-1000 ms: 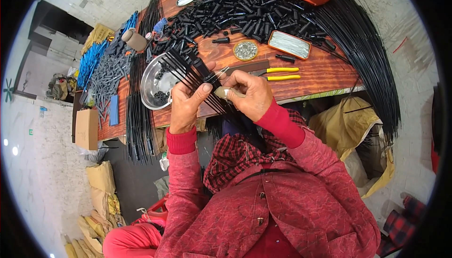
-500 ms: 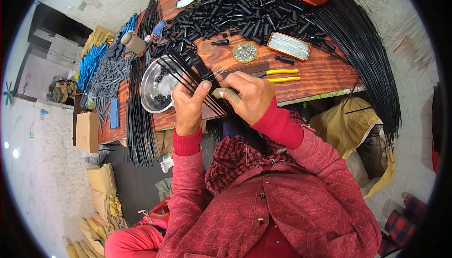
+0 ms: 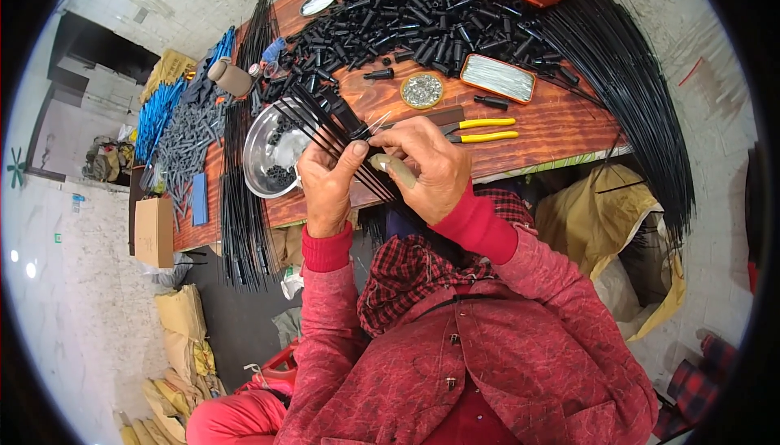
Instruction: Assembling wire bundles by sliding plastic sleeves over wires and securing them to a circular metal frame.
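In front of me, over the table's near edge, my left hand [image 3: 327, 181] is closed around a bunch of thin black rods [image 3: 317, 132], fanned out at their upper left ends. A black plastic tubular piece [image 3: 345, 112] sits among the rods at the top of the grip. My right hand [image 3: 431, 169] is closed in a pinch against the same bunch, and a tan cover [image 3: 400, 172] wraps its thumb. Thin silver wires [image 3: 379, 122] stick out just above the right fingertips. What exactly those fingertips pinch is hidden.
On the wooden table [image 3: 561, 124] are yellow-handled pliers [image 3: 483, 130], a round dish of small metal bits [image 3: 422, 90] and a tray of silver wires [image 3: 498, 78]. A metal bowl [image 3: 258, 132] stands left. Black plastic pieces [image 3: 406, 18] heap behind; long black rods [image 3: 634, 79] lie right.
The right fingers have shifted slightly left and in closer to the bunch, below the silver wires. The left hand keeps its grip on the rods.
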